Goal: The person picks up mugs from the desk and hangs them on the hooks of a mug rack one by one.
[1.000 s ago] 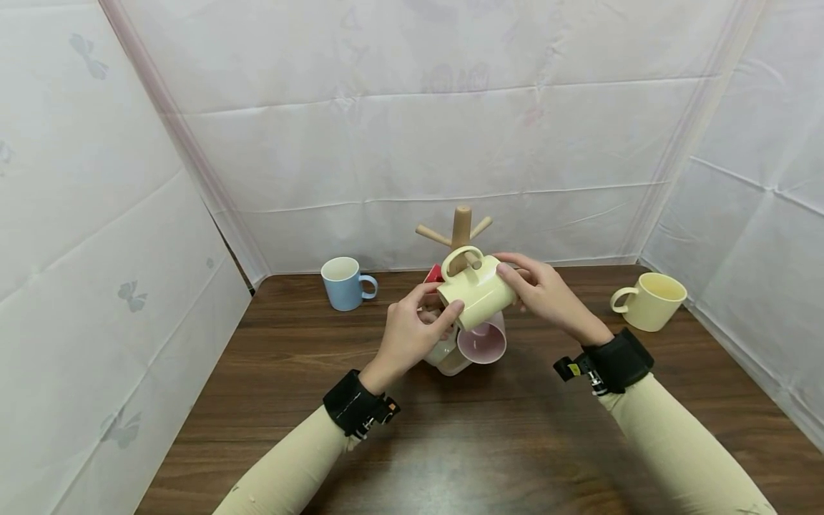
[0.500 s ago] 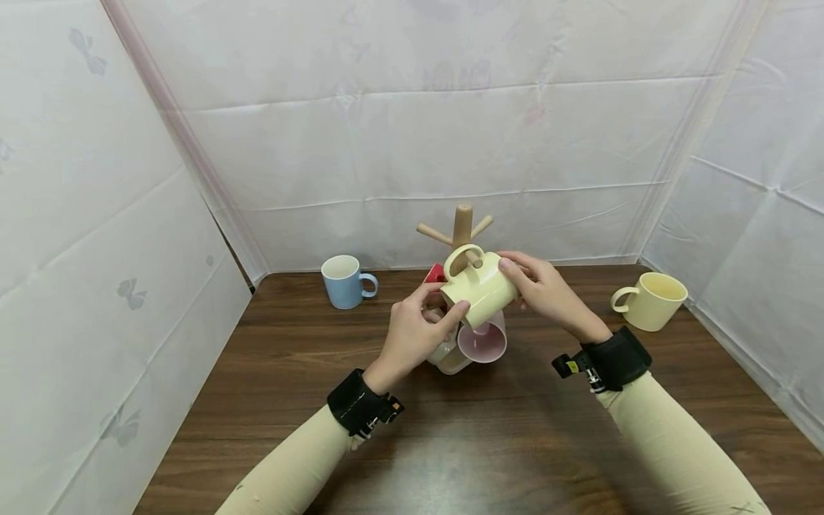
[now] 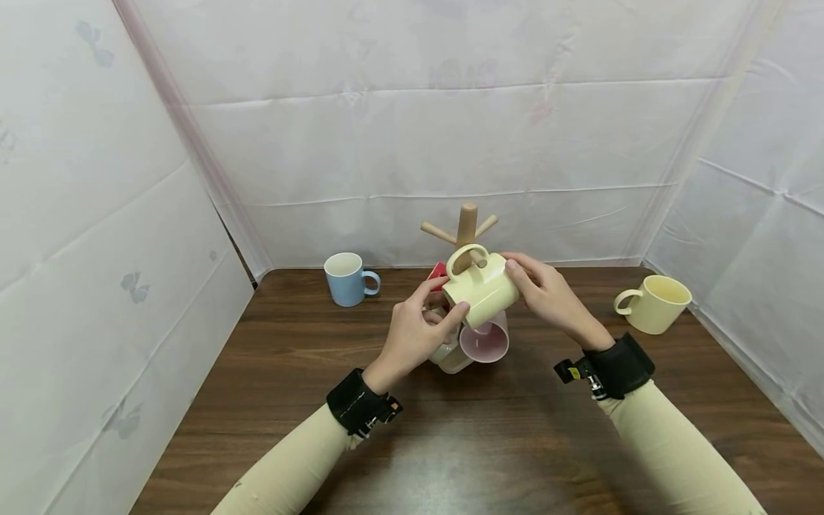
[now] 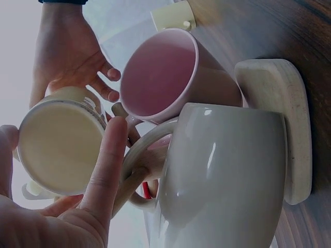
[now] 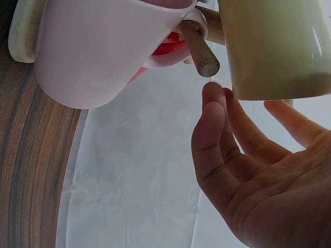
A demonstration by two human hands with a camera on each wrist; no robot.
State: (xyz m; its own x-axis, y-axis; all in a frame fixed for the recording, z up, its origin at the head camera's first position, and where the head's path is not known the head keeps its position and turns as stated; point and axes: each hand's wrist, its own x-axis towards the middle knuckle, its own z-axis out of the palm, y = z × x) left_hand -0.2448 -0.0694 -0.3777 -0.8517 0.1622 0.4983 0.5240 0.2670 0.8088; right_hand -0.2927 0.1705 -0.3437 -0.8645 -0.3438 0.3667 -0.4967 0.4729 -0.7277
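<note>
Much of the red object [image 3: 437, 271] is hidden behind the left hand [image 3: 412, 330] and the tilted, glossy pale yellow mug [image 3: 483, 292], so its shape is hard to make out. That mug is raised before the wooden rack [image 3: 466, 227], one end pinched in the left hand's grip, the other held by the right hand [image 3: 547, 297], whose fingers are partly covered; whether a peg passes through its looped handle cannot be told. A round peg goes through the pink mug's [image 5: 103, 51] handle. The rounded grey-white mug [image 4: 222, 175] is cut off in the left wrist view. The surface [image 3: 290, 400] is dark wood-grain; prints on the creased cloth [image 3: 412, 143] are too faint to read.
</note>
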